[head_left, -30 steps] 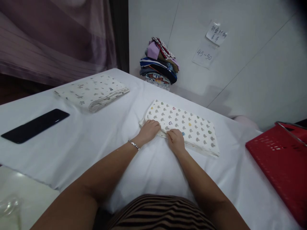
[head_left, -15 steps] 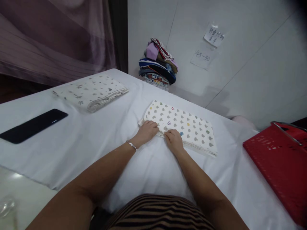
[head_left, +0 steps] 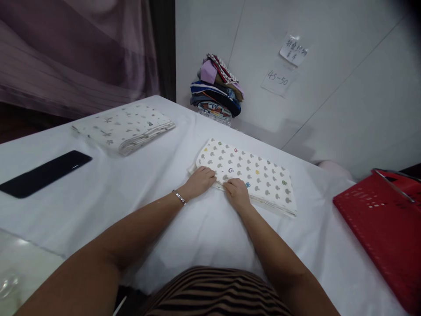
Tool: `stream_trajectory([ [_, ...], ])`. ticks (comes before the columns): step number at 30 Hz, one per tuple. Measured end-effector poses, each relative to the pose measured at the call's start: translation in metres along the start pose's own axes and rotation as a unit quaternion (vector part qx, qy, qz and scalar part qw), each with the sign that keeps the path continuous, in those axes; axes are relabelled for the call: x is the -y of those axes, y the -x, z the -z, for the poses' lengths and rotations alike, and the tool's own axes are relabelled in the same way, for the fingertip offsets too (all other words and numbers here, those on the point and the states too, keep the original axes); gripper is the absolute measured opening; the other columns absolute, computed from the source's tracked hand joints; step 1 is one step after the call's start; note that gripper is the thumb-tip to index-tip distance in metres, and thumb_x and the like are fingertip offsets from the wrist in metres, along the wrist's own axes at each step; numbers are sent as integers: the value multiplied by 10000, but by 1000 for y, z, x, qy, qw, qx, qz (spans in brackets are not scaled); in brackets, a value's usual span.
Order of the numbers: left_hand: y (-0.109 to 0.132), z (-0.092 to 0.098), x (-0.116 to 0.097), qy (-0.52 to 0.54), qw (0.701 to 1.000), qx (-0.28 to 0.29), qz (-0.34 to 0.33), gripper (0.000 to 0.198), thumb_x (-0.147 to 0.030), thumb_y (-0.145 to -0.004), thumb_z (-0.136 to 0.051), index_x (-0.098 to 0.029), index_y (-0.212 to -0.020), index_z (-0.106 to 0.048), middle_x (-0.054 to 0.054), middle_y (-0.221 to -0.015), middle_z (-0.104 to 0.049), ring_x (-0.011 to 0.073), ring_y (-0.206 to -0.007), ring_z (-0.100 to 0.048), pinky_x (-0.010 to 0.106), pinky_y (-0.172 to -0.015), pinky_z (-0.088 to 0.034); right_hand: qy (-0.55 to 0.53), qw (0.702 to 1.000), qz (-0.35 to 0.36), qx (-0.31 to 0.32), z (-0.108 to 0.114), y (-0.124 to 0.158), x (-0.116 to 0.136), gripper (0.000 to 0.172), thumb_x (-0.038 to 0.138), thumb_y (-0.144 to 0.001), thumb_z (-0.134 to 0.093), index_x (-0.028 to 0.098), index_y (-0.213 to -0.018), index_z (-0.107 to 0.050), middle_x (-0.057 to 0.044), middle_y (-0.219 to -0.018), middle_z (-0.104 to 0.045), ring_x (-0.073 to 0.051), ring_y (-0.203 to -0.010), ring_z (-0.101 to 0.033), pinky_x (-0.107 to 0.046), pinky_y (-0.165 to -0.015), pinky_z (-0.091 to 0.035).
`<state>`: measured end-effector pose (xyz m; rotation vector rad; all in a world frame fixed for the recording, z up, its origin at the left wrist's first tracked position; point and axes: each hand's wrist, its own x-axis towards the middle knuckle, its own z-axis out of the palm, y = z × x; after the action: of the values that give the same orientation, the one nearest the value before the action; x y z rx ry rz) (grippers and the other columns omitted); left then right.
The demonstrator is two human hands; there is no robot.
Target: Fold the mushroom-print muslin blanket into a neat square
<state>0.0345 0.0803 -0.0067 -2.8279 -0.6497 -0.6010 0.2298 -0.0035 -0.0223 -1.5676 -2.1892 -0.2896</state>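
A folded white cloth [head_left: 259, 169] with grey printed shapes and a few coloured ones lies flat on the white-covered table. Its layers show along the near edge. My left hand [head_left: 201, 181], with a silver bracelet at the wrist, grips the cloth's near left corner, fingers curled over the top. Just to its right, my right hand [head_left: 237, 192] pinches the same near edge. Both thumbs sit low against the layers, partly hidden. Further left lies a second folded white cloth [head_left: 131, 125] with a grey leaf-like print, touched by neither hand.
A black phone-like slab [head_left: 46, 173] lies on the table [head_left: 131, 188] at the left. To the right stands a red perforated basket [head_left: 378, 219] with a metal handle. Folded clothes [head_left: 217, 90] are piled beyond the far edge, by a wall [head_left: 329, 52] with paper notes.
Both hands keep their hold on the near edge of the cloth. The cloth and hands appear shifted very slightly left in the view; little else differs.
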Motion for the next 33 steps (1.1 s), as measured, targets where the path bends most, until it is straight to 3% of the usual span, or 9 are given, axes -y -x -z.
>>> stream_trajectory([
  [12, 4, 2, -4, -16, 1000, -13, 2, 194, -174, -925, -474, -161, -808, -628, 39, -792, -591, 180, -794, -482, 328, -743, -335, -8, 1000, 8, 10, 1, 0, 1, 214, 168, -920, -496, 204, -957, -704, -59, -901, -635, -190, -849, -483, -300, -742, -355],
  [17, 4, 4, -1, -20, 1000, 8, -11, 163, -185, -916, -496, -172, -844, -641, 44, -813, -599, 186, -812, -489, 326, -730, -323, -13, 999, 10, 28, 3, -1, 0, 224, 197, -931, -484, 196, -982, -702, -67, -908, -634, -194, -851, -484, -306, -739, -362],
  [33, -9, 2, 10, -11, 997, 33, -67, 221, -182, -906, -515, -161, -703, -600, 37, -760, -580, 178, -760, -496, 333, -719, -313, -45, 996, -17, 75, 6, -8, -3, 218, 213, -924, -498, 196, -966, -711, -72, -916, -646, -194, -863, -531, -309, -765, -410],
])
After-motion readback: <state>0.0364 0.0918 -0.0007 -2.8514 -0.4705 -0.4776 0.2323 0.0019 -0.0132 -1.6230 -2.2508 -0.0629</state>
